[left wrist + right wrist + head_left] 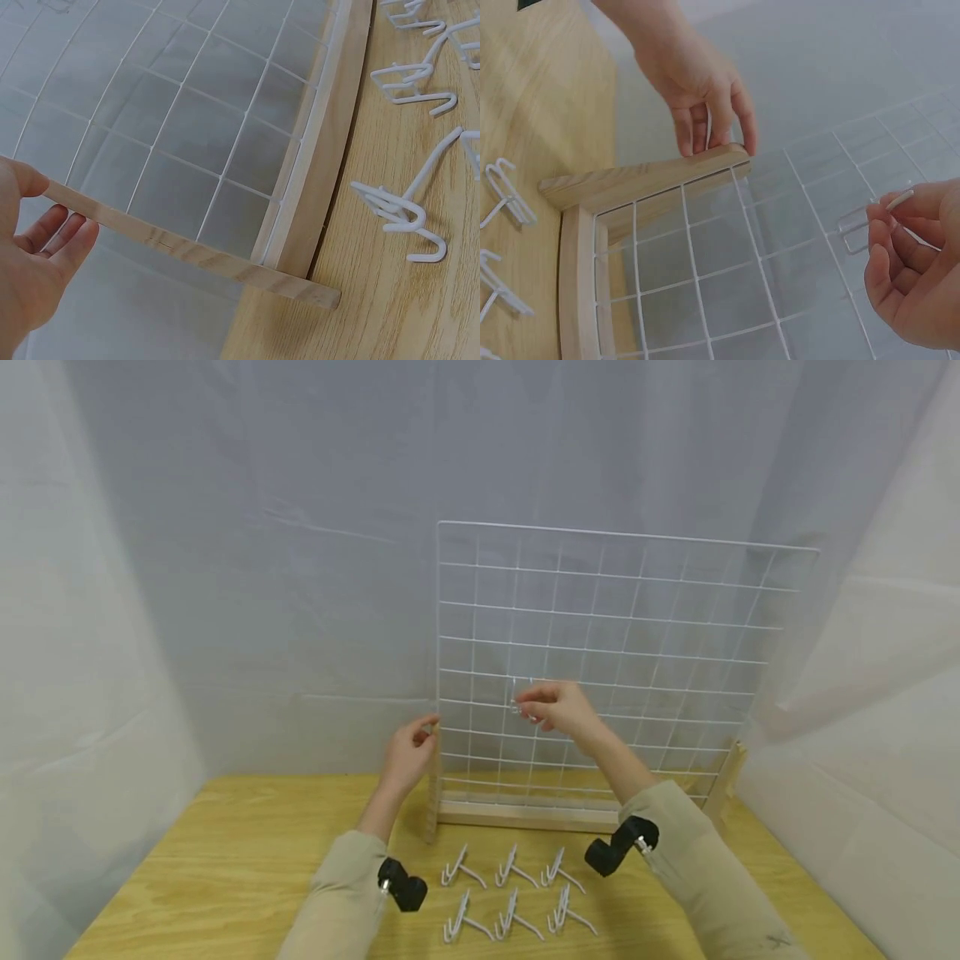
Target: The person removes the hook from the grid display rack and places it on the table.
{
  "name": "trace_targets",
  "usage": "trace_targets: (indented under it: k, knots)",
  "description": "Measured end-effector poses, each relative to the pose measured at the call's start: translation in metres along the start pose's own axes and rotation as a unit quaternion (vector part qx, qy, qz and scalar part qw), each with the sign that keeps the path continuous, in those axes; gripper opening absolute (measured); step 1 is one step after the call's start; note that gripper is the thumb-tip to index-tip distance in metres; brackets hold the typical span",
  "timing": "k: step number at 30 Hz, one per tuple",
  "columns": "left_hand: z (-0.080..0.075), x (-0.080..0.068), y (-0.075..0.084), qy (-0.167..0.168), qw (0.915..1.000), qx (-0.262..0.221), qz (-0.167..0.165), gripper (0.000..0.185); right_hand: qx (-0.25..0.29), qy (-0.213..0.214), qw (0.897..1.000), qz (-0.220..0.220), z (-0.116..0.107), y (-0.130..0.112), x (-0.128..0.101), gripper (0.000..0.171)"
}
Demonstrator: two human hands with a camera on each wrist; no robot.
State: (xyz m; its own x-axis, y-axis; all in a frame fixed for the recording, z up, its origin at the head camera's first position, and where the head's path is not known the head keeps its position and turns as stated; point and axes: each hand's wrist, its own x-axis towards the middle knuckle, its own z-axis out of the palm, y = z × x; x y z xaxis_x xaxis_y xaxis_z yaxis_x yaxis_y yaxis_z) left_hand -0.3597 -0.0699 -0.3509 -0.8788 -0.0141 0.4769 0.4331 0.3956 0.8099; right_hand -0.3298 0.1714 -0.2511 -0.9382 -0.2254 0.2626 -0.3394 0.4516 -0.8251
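A white wire grid panel (628,536) stands upright in a wooden stand, its base bar (525,816) on the table. My left hand (408,756) grips the upper end of the left wooden side piece (187,250) between thumb and fingers. In front of the grid, left of its middle, my right hand (558,710) pinches a white wire hook (901,199). The back loop of that hook lies at the grid wires; whether it is caught on them I cannot tell. My fingers cover part of the hook.
Several more white hooks (510,867) lie in two rows on the wooden table (225,852), in front of the stand. A second wooden side piece (723,781) holds the grid's right end. Pale sheeting (300,568) hangs behind and at both sides.
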Motion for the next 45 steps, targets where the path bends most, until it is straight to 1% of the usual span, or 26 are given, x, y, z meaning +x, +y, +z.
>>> trace_targets:
  k: [5,9,15,19,23,31,35,42,45]
  knots:
    - [-0.001,0.001,0.0,0.002,1.0,0.006,-0.004,0.034,-0.014,-0.027,0.999,-0.016,0.0,0.009,-0.011,0.027]
    - [-0.003,0.002,0.001,0.001,0.9999,0.009,-0.011,0.034,-0.01,-0.042,0.999,-0.017,-0.002,0.016,-0.019,0.027]
    - [-0.004,0.001,0.002,0.003,0.9999,0.012,0.002,0.034,-0.024,-0.051,0.998,-0.014,-0.007,0.033,-0.032,0.028]
    - [-0.003,0.001,0.001,0.007,0.9999,0.014,0.003,0.034,-0.022,-0.057,0.998,-0.016,-0.01,0.046,-0.039,0.026]
    - [-0.003,0.0,0.001,0.007,0.9998,0.018,0.003,0.034,-0.018,-0.055,0.998,-0.01,-0.011,0.058,-0.047,0.024]
    - [-0.002,-0.001,0.001,0.005,0.9997,0.023,0.002,0.034,0.002,-0.051,0.999,0.012,-0.016,0.077,-0.061,0.027]
    - [-0.002,0.0,0.0,0.006,0.9997,0.024,0.004,0.034,-0.003,-0.049,0.998,0.026,-0.02,0.085,-0.067,0.026]
    - [-0.003,0.002,-0.001,0.0,0.9998,0.02,-0.001,0.035,-0.015,-0.035,0.999,0.028,-0.026,0.101,-0.075,0.024]
    - [-0.003,0.001,-0.003,-0.003,0.9997,0.022,-0.005,0.035,-0.013,-0.03,0.998,0.044,-0.028,0.108,-0.078,0.027]
